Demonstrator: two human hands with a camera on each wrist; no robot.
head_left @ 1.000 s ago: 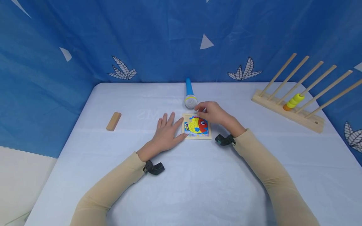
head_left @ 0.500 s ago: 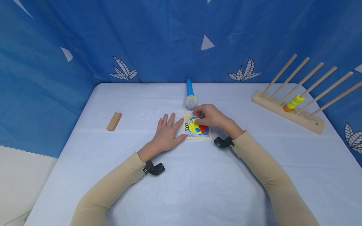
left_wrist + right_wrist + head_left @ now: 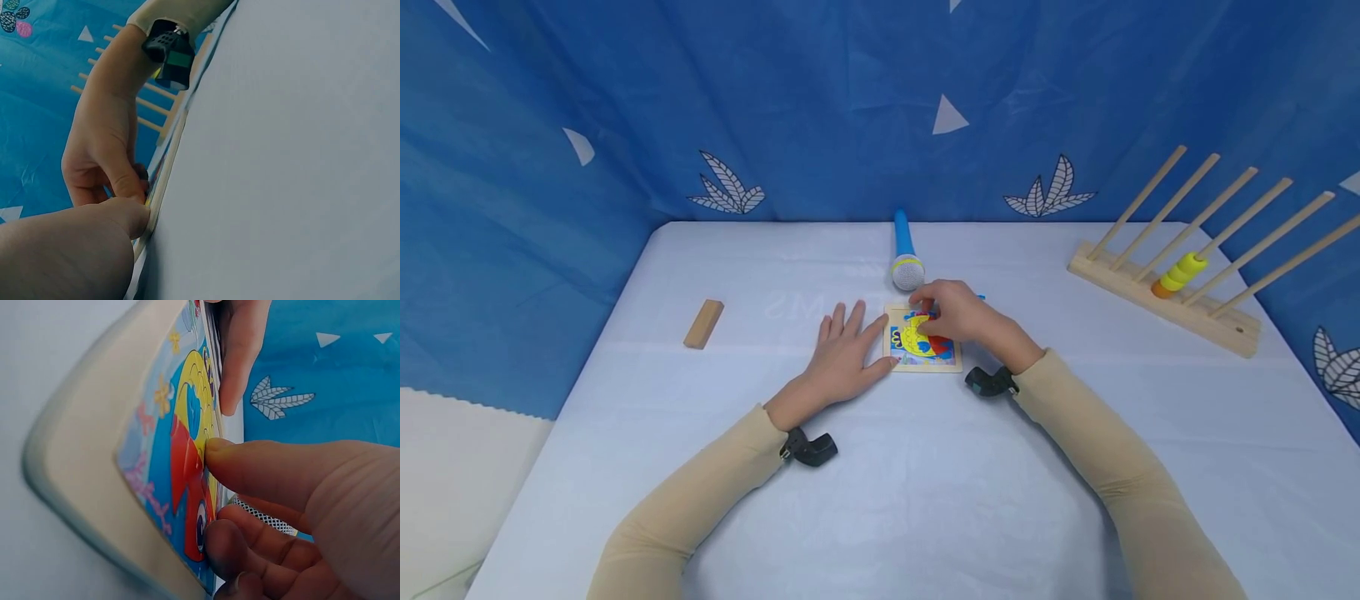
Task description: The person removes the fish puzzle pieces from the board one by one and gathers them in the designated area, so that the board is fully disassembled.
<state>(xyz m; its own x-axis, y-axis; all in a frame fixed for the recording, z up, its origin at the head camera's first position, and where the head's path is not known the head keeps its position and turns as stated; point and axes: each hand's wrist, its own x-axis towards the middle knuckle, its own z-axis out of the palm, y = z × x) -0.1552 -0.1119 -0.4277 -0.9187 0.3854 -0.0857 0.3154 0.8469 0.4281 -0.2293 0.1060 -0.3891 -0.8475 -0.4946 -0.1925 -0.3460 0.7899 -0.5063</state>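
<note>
A small wooden fish puzzle [image 3: 913,360] in a pale frame lies mid-table, showing a yellow body and red head. My left hand [image 3: 842,360] rests flat beside it with fingers spread, thumb and index at the frame's left edge. My right hand [image 3: 958,312] bends over the puzzle's upper right. In the right wrist view its thumb [image 3: 240,465] touches the fish's yellow body and its curled fingers [image 3: 228,547] meet the picture by the eye, gripping at the red head piece [image 3: 185,459]. Whether that piece is lifted cannot be told. A blue bit [image 3: 981,297] shows behind the right hand.
A toy microphone [image 3: 906,254] with a blue handle lies just beyond the puzzle. On the left is a wooden block [image 3: 703,324]. At the right stands a wooden peg rack [image 3: 1165,296], with yellow and orange beads on one peg. A blue curtain [image 3: 850,108] hangs behind the table.
My right hand has moved slightly left and down, from the puzzle's top right corner onto the fish. The blue bit behind it has come into view. My left hand has stayed put.
</note>
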